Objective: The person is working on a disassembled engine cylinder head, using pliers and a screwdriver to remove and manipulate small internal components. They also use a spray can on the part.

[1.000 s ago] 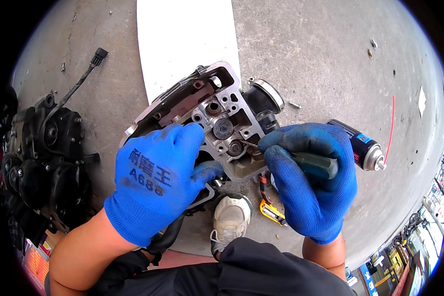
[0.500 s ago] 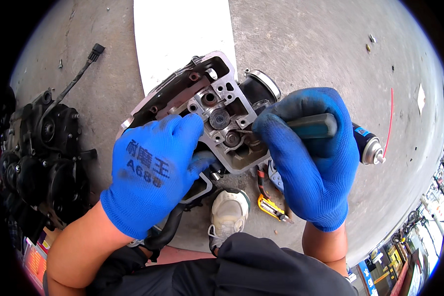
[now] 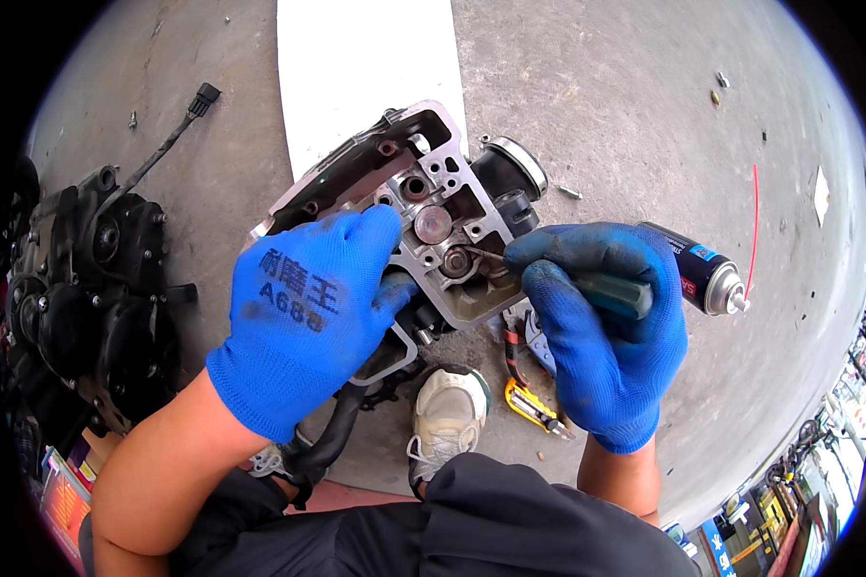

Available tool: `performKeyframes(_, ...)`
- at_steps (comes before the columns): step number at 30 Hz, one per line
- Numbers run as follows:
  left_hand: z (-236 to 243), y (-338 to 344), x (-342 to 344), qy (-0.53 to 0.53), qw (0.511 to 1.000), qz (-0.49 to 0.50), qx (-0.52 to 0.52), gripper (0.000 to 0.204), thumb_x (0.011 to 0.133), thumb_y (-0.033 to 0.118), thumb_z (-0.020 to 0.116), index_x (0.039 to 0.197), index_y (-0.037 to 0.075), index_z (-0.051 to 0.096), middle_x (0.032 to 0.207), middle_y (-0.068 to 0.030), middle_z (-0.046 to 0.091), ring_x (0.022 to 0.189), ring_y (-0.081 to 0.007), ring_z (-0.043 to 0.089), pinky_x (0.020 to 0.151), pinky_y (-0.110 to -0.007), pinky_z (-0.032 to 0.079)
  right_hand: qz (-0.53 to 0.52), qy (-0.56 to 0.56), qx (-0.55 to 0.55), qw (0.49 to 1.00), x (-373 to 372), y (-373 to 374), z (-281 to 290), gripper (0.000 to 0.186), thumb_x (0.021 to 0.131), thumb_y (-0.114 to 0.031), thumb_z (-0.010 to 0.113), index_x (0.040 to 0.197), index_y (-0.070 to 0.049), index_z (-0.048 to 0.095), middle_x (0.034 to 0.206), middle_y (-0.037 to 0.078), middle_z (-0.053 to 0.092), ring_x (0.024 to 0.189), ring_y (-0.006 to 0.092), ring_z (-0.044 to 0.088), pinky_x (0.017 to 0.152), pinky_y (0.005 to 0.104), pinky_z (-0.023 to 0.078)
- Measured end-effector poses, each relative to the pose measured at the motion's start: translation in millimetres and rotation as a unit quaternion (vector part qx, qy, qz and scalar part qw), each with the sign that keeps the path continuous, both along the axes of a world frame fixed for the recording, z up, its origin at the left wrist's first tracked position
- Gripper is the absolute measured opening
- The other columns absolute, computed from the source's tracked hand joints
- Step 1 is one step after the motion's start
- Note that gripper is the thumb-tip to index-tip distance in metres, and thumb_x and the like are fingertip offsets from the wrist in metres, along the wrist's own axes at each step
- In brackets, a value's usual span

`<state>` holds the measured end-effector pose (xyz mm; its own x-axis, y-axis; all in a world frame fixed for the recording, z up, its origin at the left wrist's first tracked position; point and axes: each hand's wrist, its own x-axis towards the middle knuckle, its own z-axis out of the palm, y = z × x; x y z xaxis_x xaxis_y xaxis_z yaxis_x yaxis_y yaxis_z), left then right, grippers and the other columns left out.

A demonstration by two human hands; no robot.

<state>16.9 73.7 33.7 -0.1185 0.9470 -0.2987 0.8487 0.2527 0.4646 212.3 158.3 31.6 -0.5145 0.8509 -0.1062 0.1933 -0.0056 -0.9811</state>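
A metal engine cylinder head (image 3: 479,200) stands tilted in front of me, its open cavity facing up. My left hand (image 3: 308,308), in a blue glove, grips its near left wall, thumb and fingers closed around the edge. In my gloved right hand (image 3: 597,361) is a screwdriver (image 3: 614,291) with a translucent greenish handle. Its thin shaft points left into the cavity, close to a round valve spring seat (image 3: 455,262); whether the tip touches is too small to tell. Just above that seat sits a round flat metal disc (image 3: 433,225). Fingers hide part of the shaft.
A dark engine (image 3: 96,298) lies at the left with a cable sticking up. A white sheet (image 3: 370,67) lies beyond the head. At the right are a spray can (image 3: 698,264) and red straw (image 3: 755,231); nearer lie pliers (image 3: 541,344) and a yellow utility knife (image 3: 534,406).
My right hand has turned slightly and its screwdriver handle sits a little lower. The left hand keeps its grip on the head. The whole view has shifted slightly.
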Motion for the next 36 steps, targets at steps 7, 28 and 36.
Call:
performKeyframes(7,-1.3,-0.8,0.0,0.004,1.0,-0.002,-0.004,0.027,0.079,0.018,0.075,0.096,0.005,0.058,0.084,-0.0156,0.064,0.078,-0.0365,0.064,0.066,-0.043,0.051,0.114,-0.046,0.041,0.992,-10.1,24.1,7.3,0.021,0.088,0.008,0.065,0.106,0.002,0.056,0.099,0.015,0.068,0.092,0.0206,0.069,0.085,0.0334,0.056)
performKeyframes(28,-4.1,-1.1,0.2,0.0,1.0,-0.001,0.031,0.025,0.079,0.018,0.075,0.092,0.007,0.057,0.079,-0.0155,0.062,0.074,-0.0374,0.063,0.063,-0.043,0.05,0.081,-0.028,0.016,0.996,6.9,12.6,9.0,0.017,0.087,0.004,0.064,0.102,0.003,0.057,0.096,0.019,0.07,0.094,0.0246,0.069,0.086,0.0359,0.055)
performKeyframes(36,-4.6,-2.3,0.2,0.005,0.999,-0.003,0.031,0.026,0.078,0.019,0.075,0.093,0.007,0.057,0.079,-0.0155,0.062,0.074,-0.0376,0.063,0.064,-0.043,0.05,0.161,-0.04,0.046,0.985,-13.2,29.5,14.7,0.02,0.085,0.01,0.066,0.103,0.003,0.06,0.099,0.014,0.066,0.091,0.0202,0.069,0.083,0.0319,0.056)
